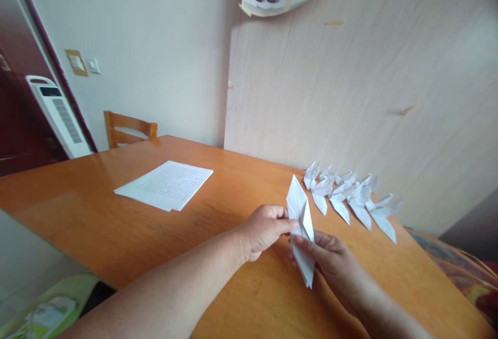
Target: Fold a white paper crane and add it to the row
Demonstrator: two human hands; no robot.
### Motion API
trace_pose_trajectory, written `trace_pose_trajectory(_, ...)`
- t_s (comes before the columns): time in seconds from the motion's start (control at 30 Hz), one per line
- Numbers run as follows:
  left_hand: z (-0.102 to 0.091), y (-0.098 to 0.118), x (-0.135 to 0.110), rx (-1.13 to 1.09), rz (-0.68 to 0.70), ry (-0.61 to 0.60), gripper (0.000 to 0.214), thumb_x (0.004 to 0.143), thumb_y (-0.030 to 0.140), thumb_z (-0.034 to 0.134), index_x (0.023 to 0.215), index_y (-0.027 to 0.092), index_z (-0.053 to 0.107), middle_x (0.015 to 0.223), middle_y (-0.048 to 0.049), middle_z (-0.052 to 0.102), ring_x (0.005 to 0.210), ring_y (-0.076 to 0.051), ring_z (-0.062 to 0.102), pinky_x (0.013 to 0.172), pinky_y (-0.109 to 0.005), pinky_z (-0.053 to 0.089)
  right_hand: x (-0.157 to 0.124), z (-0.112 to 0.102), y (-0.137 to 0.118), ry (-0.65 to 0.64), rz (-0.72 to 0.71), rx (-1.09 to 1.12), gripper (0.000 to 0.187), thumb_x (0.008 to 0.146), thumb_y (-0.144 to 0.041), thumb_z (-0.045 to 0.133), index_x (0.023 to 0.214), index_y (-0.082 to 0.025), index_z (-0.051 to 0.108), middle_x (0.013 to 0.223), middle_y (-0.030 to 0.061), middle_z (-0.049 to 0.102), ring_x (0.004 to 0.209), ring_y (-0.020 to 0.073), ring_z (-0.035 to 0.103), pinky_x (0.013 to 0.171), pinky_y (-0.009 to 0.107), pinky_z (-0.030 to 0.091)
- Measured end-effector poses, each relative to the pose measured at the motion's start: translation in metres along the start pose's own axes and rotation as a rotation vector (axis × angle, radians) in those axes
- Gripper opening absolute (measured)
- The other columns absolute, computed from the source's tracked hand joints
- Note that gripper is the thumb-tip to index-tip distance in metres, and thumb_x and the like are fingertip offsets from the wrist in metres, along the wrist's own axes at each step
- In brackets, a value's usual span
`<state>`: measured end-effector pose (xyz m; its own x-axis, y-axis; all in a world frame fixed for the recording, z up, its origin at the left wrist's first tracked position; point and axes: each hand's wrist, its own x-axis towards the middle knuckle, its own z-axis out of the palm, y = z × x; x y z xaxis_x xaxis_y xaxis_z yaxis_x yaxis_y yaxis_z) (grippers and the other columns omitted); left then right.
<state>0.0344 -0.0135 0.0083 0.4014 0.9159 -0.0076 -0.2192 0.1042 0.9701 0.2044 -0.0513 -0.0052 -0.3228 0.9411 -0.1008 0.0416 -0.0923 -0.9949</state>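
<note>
A piece of white paper (300, 204), folded into a long narrow diamond, is held between my two hands above the table. My left hand (268, 227) pinches its left edge near the middle, thumb on the front face. Lower down, my right hand (330, 253) grips the right side with its thumb pressed on the front. The upper point stands upward and the lower tip hangs down, where layered edges show. Fingers behind the paper are mostly hidden. Several folded paper cranes (360, 209) sit in rows just beyond my right hand.
The wooden table (233, 297) carries a stack of printed sheets (165, 184) at left. A wooden chair (130, 127) stands at the far edge, near a white upright appliance (60, 113). A pale panel (330, 95) rises behind the cranes. Bags or fabric lie at the right edge.
</note>
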Motion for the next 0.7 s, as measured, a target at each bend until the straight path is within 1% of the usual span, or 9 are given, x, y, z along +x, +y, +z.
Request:
trace_pose_trajectory(0.07,0.0003,0.0008,0.0002,0.012,0.042,0.03,0.016,0.072,0.024,0.071,0.082,0.011,0.069,0.082,-0.0071,0.069,0.078,-0.017,0.06,0.079,-0.031,0.044,0.0006,-0.0002,-0.0031,0.0,-0.049,-0.08,0.036,0.09,-0.05,0.061,0.085,-0.015,0.067,0.07,0.0003,0.063,0.061,0.0111,0.049,0.058,0.024,0.037)
trace_pose_trajectory(0.13,0.0005,0.0026,0.0001,0.029,0.086,0.053,0.015,0.074,0.023,0.07,0.083,0.011,0.069,0.086,-0.0077,0.07,0.081,-0.017,0.06,0.081,-0.031,0.044,0.0012,-0.0014,-0.0061,0.045,-0.113,-0.138,0.035,0.091,-0.051,0.059,0.093,-0.017,0.067,0.078,0.0014,0.065,0.071,0.0142,0.054,0.066,0.025,0.04)
trace_pose_trajectory(0.23,0.0013,0.0055,-0.001,0.055,0.12,0.073,0.016,0.077,0.024,0.069,0.086,0.011,0.069,0.089,-0.0076,0.07,0.083,-0.017,0.06,0.082,-0.031,0.044,0.0016,-0.0042,-0.0085,0.201,-0.21,-0.195,0.036,0.091,-0.052,0.056,0.099,-0.018,0.066,0.085,0.0028,0.066,0.081,0.0174,0.056,0.073,0.027,0.043)
trace_pose_trajectory(0.33,0.0026,0.0064,-0.0025,0.083,0.125,0.068,0.017,0.079,0.026,0.069,0.088,0.011,0.069,0.09,-0.0071,0.07,0.083,-0.017,0.06,0.081,-0.029,0.043,0.001,-0.0049,-0.0084,0.334,-0.267,-0.234,0.035,0.089,-0.053,0.059,0.095,-0.018,0.065,0.082,0.0029,0.065,0.077,0.0173,0.056,0.07,0.027,0.044)
trace_pose_trajectory(0.43,0.004,0.0058,-0.0038,0.104,0.119,0.059,0.017,0.079,0.027,0.068,0.087,0.011,0.068,0.088,-0.006,0.069,0.08,-0.016,0.058,0.077,-0.028,0.043,0.0005,-0.0032,-0.0071,0.401,-0.306,-0.267,0.032,0.088,-0.05,0.06,0.093,-0.019,0.065,0.082,0.0039,0.066,0.075,0.0174,0.058,0.066,0.027,0.044)
trace_pose_trajectory(0.5,0.0048,0.0051,-0.0043,0.119,0.124,0.061,0.017,0.079,0.028,0.068,0.086,0.012,0.068,0.086,-0.0051,0.068,0.079,-0.016,0.057,0.075,-0.027,0.042,0.0011,-0.0024,-0.0058,0.425,-0.321,-0.284,0.031,0.087,-0.049,0.062,0.092,-0.019,0.065,0.081,0.0038,0.066,0.073,0.0173,0.058,0.064,0.027,0.044)
trace_pose_trajectory(0.7,0.0055,-0.0004,-0.0038,0.192,0.168,0.065,0.022,0.081,0.034,0.068,0.084,0.013,0.067,0.082,-0.0035,0.066,0.076,-0.015,0.055,0.071,-0.026,0.041,0.0041,-0.0056,-0.0012,0.443,-0.315,-0.316,0.028,0.086,-0.048,0.063,0.086,-0.02,0.063,0.074,0.0023,0.063,0.066,0.0168,0.056,0.059,0.027,0.042)
